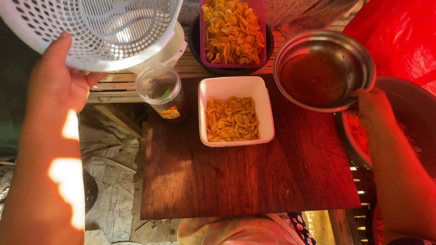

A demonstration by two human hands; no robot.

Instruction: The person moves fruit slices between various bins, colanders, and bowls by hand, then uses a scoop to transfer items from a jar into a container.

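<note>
The left hand is holding up the white perforated basket, its grip closed on the near rim with the thumb pressed over the edge. Just right of that grip and below it, a clear jar is standing open at the corner of the brown tabletop. Further right, a white square tub is sitting half full of golden chips, with a maroon tray of more chips beyond it. The right hand is gripping the near rim of a steel bowl, tilted and seemingly holding dark liquid, though the red light is making that hard to judge. Keeping that bowl level would avoid spills; the basket wants a firm, steady rim hold.
</note>
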